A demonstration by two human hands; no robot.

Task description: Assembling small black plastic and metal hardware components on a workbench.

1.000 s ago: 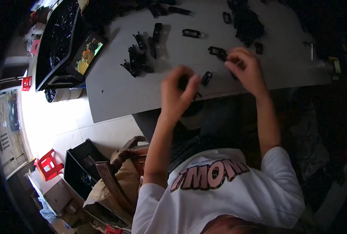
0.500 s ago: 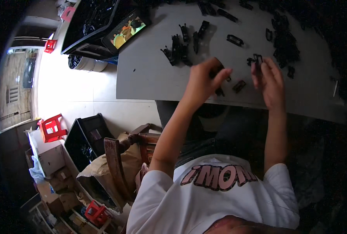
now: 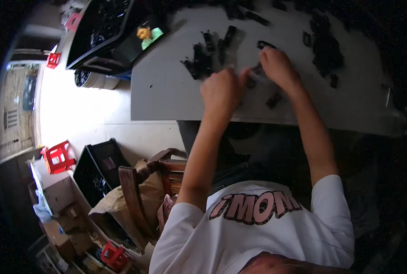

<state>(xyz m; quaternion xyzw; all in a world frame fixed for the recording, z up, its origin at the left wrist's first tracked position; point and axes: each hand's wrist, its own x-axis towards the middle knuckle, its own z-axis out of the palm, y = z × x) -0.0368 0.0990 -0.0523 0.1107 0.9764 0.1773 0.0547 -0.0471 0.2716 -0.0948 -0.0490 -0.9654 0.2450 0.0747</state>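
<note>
My left hand [image 3: 221, 91] is over the front part of the grey table [image 3: 162, 98], its fingers curled and its thumb pointing right; what it holds is hidden beneath it. To its right, my right hand [image 3: 279, 68] bends inward with closed, blurred fingers. A dark smear shows between the two hands, too unclear to name. Just beyond the right fingertips lies a small black frame-shaped plastic part [image 3: 266, 44]. Another small black part [image 3: 273, 100] rests nearer the table's front edge. Left of the hands stands a cluster of black plastic parts [image 3: 199, 61].
A heap of black parts [image 3: 327, 45] covers the table's right side. At the back left, a lit screen [image 3: 151, 37] leans against a black crate [image 3: 100, 55]. A wooden chair [image 3: 132, 192], a black bin [image 3: 96, 169] and a red stool [image 3: 58, 157] are to the left below.
My right hand has swung left toward my left hand; the black frame it held up is now out of sight. My left hand has shifted slightly left and turned knuckles up.
</note>
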